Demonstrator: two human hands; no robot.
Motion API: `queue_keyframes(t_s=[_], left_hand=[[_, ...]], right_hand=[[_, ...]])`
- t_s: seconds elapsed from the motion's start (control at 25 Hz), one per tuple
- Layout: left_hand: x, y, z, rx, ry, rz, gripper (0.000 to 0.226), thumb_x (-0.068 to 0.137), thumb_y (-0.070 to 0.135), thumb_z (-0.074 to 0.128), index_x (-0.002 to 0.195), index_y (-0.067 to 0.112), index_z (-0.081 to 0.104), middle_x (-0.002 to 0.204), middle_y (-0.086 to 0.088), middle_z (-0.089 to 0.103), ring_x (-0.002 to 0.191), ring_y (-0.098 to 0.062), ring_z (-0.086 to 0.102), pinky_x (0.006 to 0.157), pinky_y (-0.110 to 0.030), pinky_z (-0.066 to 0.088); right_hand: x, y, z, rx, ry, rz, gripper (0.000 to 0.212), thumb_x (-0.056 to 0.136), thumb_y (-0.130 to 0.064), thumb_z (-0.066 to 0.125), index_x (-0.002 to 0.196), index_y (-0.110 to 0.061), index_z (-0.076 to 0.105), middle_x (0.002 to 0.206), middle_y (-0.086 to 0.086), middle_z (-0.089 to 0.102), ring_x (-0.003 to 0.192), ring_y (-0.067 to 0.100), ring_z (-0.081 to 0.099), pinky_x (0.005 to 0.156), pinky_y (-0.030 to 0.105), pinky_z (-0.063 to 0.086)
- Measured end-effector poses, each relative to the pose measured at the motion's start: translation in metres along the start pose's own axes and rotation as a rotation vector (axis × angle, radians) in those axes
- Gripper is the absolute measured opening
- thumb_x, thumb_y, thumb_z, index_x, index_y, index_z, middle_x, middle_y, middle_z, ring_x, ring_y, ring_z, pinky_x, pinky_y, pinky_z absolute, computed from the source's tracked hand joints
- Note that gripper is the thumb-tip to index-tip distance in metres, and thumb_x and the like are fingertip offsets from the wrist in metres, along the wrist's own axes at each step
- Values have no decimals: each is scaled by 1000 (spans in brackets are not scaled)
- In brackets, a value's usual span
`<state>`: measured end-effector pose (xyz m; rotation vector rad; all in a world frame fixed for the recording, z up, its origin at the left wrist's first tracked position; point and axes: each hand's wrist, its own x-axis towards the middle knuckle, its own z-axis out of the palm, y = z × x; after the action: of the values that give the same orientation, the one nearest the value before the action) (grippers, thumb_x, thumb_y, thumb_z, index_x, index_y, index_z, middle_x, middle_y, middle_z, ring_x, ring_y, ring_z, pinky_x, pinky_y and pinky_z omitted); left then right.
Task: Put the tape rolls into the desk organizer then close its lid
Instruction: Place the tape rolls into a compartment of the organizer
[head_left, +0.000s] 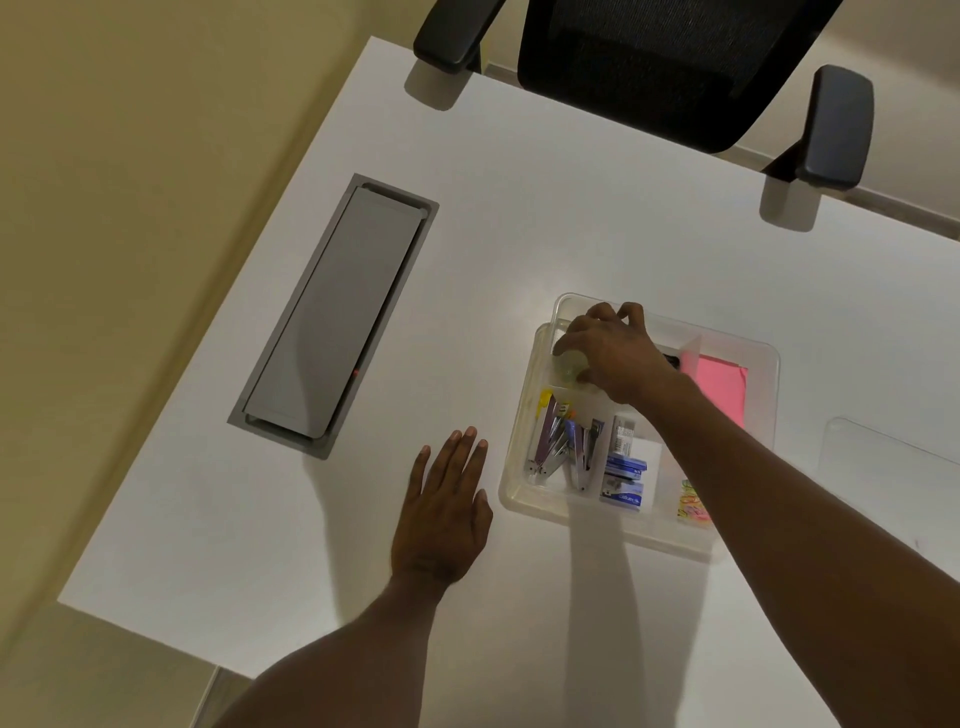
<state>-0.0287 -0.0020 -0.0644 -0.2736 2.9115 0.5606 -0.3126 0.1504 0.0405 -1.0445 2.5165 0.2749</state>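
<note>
Resting in the upper-left compartment of the clear plastic desk organizer (753, 364), a pale translucent tape roll (570, 364) sits under the right hand (615, 353), whose fingers curl down around it in a grasp. The organizer stands right of centre in the frame on the white bench (571, 208), with no lid on it. Its lower-left compartment holds purple and silver staplers (558, 447); to their right lie blue staple boxes (623, 480). A pink paper pad (724, 389) occupies the upper-right compartment, and colourful clips (691, 501) show at the lower right, partly hidden by the forearm. The left hand (447, 514) lies flat on the bench, fingers spread and released, just left of the organizer. A clear flat lid (893, 457) lies at the right edge of the frame. A grey rectangular cable hatch (332, 317) is set into the bench at left. A black office chair (670, 67) stands at the top.
</note>
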Motion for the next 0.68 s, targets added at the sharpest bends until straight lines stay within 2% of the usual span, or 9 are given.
queue_keyframes(t_s=[0.12, 0.28, 0.4, 0.52, 0.68], left_hand=[[0, 1, -1, 3, 2, 2, 64, 110, 53, 13, 168, 28, 25, 177, 1, 24, 164, -22, 25, 131, -55, 30], [0, 1, -2, 7, 2, 0, 65, 110, 52, 13, 168, 27, 26, 177, 1, 24, 164, -22, 25, 131, -55, 30], [0, 1, -3, -3, 5, 3, 65, 110, 52, 13, 168, 27, 25, 178, 1, 23, 165, -22, 25, 132, -55, 30], [0, 2, -3, -13, 13, 6, 64, 110, 51, 13, 168, 26, 26, 177, 1, 24, 165, -22, 25, 131, -55, 31], [-1, 0, 0, -19, 18, 10, 64, 110, 51, 14, 168, 27, 24, 177, 1, 23, 165, -21, 24, 131, -55, 31]], right_hand=[[1, -1, 1, -71, 3, -48, 29, 81, -21, 78, 107, -33, 71, 128, -9, 62, 130, 18, 43, 107, 46, 24], [0, 3, 1, -74, -20, -101, 46, 82, -16, 75, 122, -37, 64, 134, -8, 59, 134, 19, 42, 107, 46, 25], [0, 11, -1, -54, -22, -117, 45, 85, -21, 71, 127, -35, 62, 138, -5, 56, 135, 20, 42, 109, 46, 23], [0, 16, -1, -29, 43, -55, 52, 84, -14, 72, 133, -26, 60, 139, 1, 57, 134, 23, 46, 114, 45, 24], [-1, 15, 3, -160, 98, -51, 45, 88, -12, 71, 131, -23, 63, 134, 2, 62, 126, 23, 53, 108, 43, 30]])
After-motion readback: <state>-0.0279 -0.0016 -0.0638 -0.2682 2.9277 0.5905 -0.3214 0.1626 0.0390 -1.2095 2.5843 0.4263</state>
